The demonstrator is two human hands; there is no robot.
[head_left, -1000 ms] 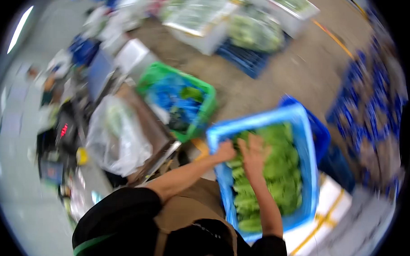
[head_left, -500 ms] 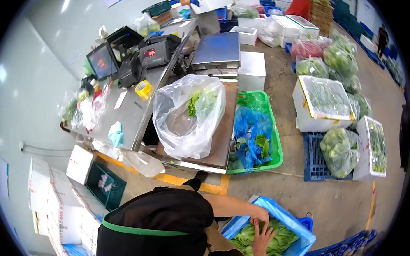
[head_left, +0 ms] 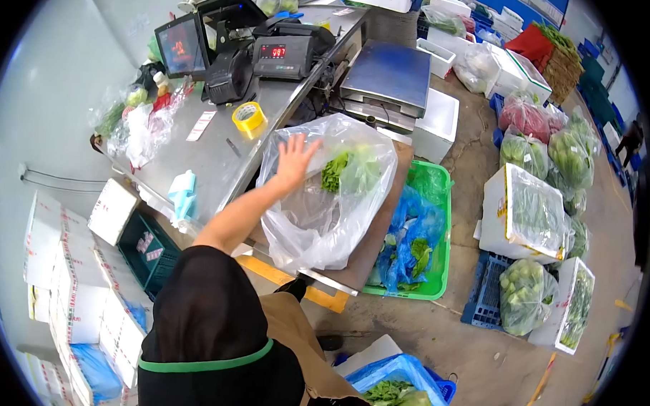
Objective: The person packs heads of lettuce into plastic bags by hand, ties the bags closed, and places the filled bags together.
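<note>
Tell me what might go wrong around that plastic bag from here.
The thin rim of the plastic bag could snag or fold inward if the left hand, open above it, drags on it. The bag reaches close to the front edge of the brown platform, so a tug might pull it over. The yellow tape roll, near the table edge, could get knocked off.

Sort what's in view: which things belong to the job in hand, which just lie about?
Likely in the job:
- left hand, over the bag
- clear bag
- greens inside it
- blue-lined crate of greens

Apparently lying about:
- yellow tape
- light-blue cloth
- white slip
</note>
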